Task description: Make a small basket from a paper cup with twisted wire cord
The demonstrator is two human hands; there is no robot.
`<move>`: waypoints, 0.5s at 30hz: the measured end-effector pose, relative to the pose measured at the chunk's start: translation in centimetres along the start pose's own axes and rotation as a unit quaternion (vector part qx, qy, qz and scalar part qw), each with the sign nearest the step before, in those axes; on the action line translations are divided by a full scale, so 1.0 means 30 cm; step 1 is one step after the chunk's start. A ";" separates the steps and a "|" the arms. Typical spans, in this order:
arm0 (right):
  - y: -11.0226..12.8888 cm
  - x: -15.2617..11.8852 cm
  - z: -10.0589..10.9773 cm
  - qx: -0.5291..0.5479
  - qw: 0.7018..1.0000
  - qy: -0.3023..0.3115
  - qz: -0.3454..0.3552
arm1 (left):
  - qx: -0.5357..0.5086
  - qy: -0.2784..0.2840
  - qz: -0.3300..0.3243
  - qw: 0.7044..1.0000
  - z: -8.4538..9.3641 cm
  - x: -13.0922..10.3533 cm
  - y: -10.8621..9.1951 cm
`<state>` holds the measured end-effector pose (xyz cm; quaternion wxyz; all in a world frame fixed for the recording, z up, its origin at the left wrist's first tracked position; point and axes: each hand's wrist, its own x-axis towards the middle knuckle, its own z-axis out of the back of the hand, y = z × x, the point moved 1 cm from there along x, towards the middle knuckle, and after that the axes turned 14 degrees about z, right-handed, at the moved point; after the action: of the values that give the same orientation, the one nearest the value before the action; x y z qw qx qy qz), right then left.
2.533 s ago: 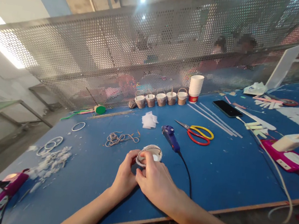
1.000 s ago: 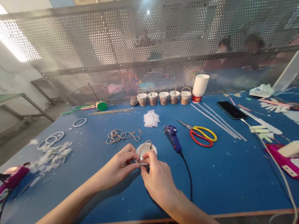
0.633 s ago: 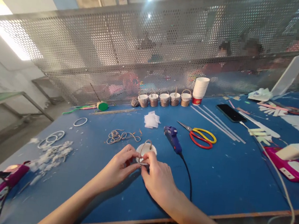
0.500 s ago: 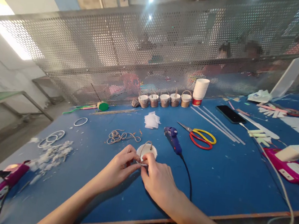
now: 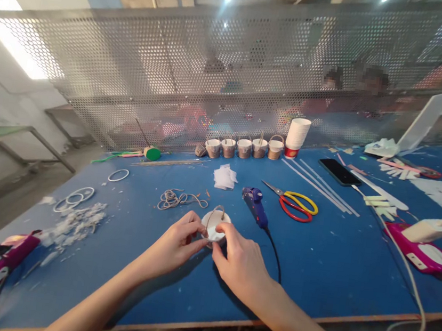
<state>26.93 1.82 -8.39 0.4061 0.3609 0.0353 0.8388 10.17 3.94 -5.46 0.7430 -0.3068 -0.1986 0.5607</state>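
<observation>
Between my hands is a small white paper cup with a brown twine handle arching over its mouth. My left hand pinches the cup's near left rim, where the twine meets it. With thumb and fingers bent around the near right rim, my right hand grips the cup too. Fingers hide the cup's near side. Just beyond lies a loose tangle of twine. A blue glue gun rests to the right of the cup, and scissors with red and yellow handles lie past it.
Several twine-wrapped cups line the back beside a stack of paper cups. White paper squares lie mid-table. White scraps and a power strip are left; a phone and another power strip are right.
My right fingers have spread slightly and shifted along the cup's rim, showing more of its white inside. My left hand keeps its pinch. The view has shifted a little.
</observation>
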 end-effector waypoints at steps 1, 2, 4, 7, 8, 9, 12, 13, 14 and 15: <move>-0.006 -0.001 0.001 0.010 1.000 -0.007 0.002 | 0.002 -0.004 -0.001 1.000 -0.001 0.001 0.001; -0.010 -0.002 0.002 0.019 1.000 -0.010 0.005 | 0.004 -0.008 -0.003 1.000 -0.001 0.002 0.002; -0.016 -0.005 0.003 0.033 0.999 -0.016 0.010 | 0.006 -0.016 -0.009 1.000 -0.001 0.003 0.002; -0.018 -0.009 0.001 0.049 0.998 -0.024 0.014 | 0.009 -0.028 -0.021 0.999 0.000 0.007 0.000; -0.017 -0.009 0.000 0.053 0.998 -0.025 0.015 | 0.010 -0.032 -0.024 0.999 0.001 0.007 -0.001; -0.017 -0.010 -0.002 0.056 0.998 -0.027 0.016 | 0.013 -0.036 -0.027 0.999 0.002 0.008 -0.001; -0.013 -0.010 -0.008 0.061 0.997 -0.031 0.022 | 0.022 -0.049 -0.024 0.998 0.003 0.004 0.001; -0.012 -0.011 -0.008 0.063 0.997 -0.034 0.025 | 0.024 -0.053 -0.019 0.998 0.003 0.001 0.004; -0.010 -0.012 -0.007 0.067 0.997 -0.039 0.030 | 0.024 -0.057 -0.012 0.998 0.002 -0.002 0.007; -0.008 -0.013 -0.004 0.071 0.996 -0.047 0.035 | 0.022 -0.062 -0.004 0.998 0.001 -0.007 0.011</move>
<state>27.19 1.73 -8.79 0.3506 0.4287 0.0631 0.8303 9.87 3.81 -5.65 0.7383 -0.2546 -0.2332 0.5794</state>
